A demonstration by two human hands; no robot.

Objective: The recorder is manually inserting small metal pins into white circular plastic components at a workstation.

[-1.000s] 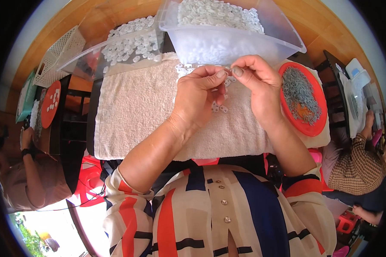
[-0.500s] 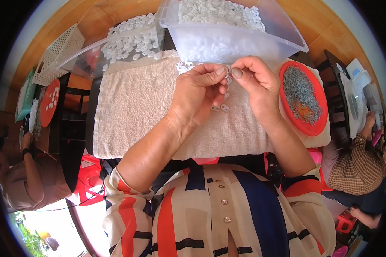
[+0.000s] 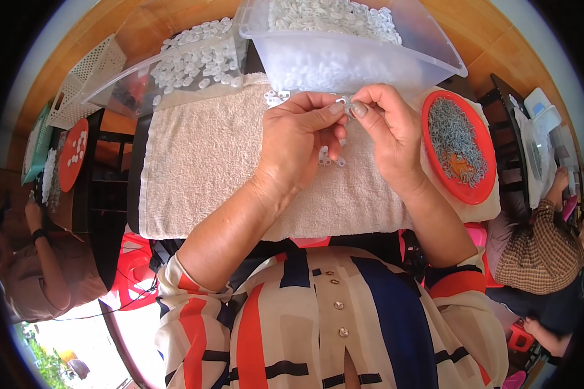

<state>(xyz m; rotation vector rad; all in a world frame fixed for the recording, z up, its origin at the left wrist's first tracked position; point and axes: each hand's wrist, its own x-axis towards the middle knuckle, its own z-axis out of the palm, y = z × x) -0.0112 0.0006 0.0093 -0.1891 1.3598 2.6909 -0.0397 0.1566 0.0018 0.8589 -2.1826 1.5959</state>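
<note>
Above the towel, my left hand [image 3: 298, 139] is closed, with thumb and forefinger pinching a small white plastic piece [image 3: 341, 100]. My right hand [image 3: 392, 133] meets it there, also in a pinch. Whatever lies between its fingertips is too small to make out. Several loose white plastic pieces with holes [image 3: 277, 98] lie on the towel beyond my left hand. More white pieces [image 3: 334, 160] are below my fingers, partly hidden by them. To the right of my right hand, a red plate [image 3: 426, 133] carries a heap of thin grey screw-like parts [image 3: 457, 136].
A beige towel [image 3: 201, 162] covers the table. Behind it stands a translucent bin [image 3: 363, 65] full of white pieces, beside a clear tray [image 3: 113, 91] holding more. People work at side tables: one person's hand [image 3: 36, 214] at left, a checked sleeve [image 3: 538, 249] at right.
My hands stay pinched together at nearly the same spot, with small finger shifts. The person at left has moved a hand slightly.
</note>
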